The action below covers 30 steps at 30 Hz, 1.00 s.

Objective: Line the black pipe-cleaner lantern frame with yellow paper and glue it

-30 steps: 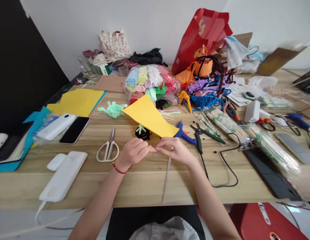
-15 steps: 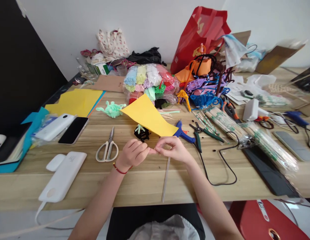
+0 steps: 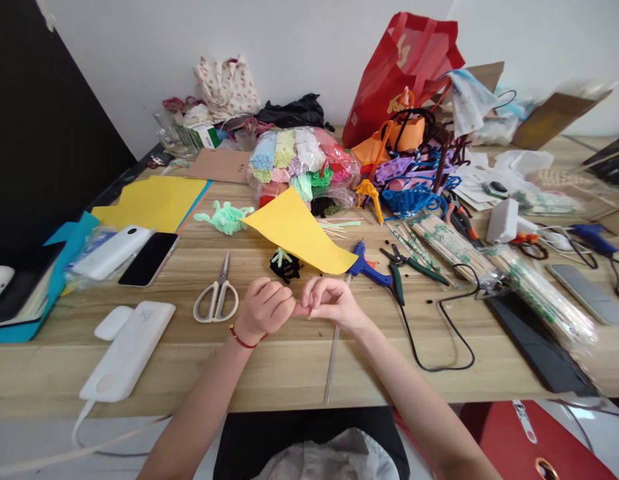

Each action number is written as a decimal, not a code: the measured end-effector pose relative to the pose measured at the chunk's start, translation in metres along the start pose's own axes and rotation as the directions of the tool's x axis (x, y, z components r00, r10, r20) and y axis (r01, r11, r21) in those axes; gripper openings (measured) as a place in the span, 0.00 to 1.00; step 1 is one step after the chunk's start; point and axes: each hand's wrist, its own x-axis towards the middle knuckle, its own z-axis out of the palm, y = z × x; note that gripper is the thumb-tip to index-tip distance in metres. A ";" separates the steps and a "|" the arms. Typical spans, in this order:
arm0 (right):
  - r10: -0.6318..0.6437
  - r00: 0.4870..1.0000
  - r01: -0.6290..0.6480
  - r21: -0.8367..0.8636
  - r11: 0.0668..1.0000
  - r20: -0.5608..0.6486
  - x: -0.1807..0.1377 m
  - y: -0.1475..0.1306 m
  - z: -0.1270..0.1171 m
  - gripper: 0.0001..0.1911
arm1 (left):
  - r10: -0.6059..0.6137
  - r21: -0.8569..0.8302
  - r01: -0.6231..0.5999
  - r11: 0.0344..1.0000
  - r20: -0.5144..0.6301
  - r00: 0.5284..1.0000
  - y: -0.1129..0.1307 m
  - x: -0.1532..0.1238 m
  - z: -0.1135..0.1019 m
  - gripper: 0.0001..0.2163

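Note:
My left hand [image 3: 263, 308] and my right hand [image 3: 330, 301] meet fingertip to fingertip over the wooden table [image 3: 289, 360], both with fingers curled in a pinch. Whatever sits between the fingertips is too small to make out. A thin clear stick [image 3: 332, 360] lies on the table under my right hand. Just beyond the hands a yellow paper sheet [image 3: 299, 233] rests tilted, with a small black and green pipe-cleaner figure [image 3: 284, 265] beside it. White scissors [image 3: 216, 297] lie left of my left hand.
A blue glue gun [image 3: 365, 265] with a black cord [image 3: 439, 333], green pliers [image 3: 396, 270], bundles of bamboo sticks [image 3: 489, 263], a bag of coloured pipe cleaners [image 3: 302, 163], a red bag [image 3: 404, 60], a phone [image 3: 149, 259], white power banks [image 3: 126, 350] and yellow sheets [image 3: 154, 200] crowd the table.
My right hand has curled its fingers and drawn closer to my left hand. The yellow sheet and the other things on the table have not moved.

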 end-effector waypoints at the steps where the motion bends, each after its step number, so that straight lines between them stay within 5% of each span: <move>1: 0.007 1.000 -0.007 0.016 1.000 0.003 0.000 0.001 0.001 0.18 | -0.005 -0.008 0.005 1.000 0.005 1.000 0.001 -0.001 0.001 0.11; 12: 0.085 0.995 -0.089 0.090 0.992 0.045 -0.002 0.007 -0.003 0.28 | -0.044 -0.085 0.044 0.995 -0.003 0.999 0.013 -0.011 0.017 0.15; 30: 0.100 0.994 -0.104 0.111 0.988 0.046 -0.002 0.010 -0.005 0.25 | -0.048 -0.104 0.044 0.994 -0.034 0.998 0.013 -0.013 0.022 0.16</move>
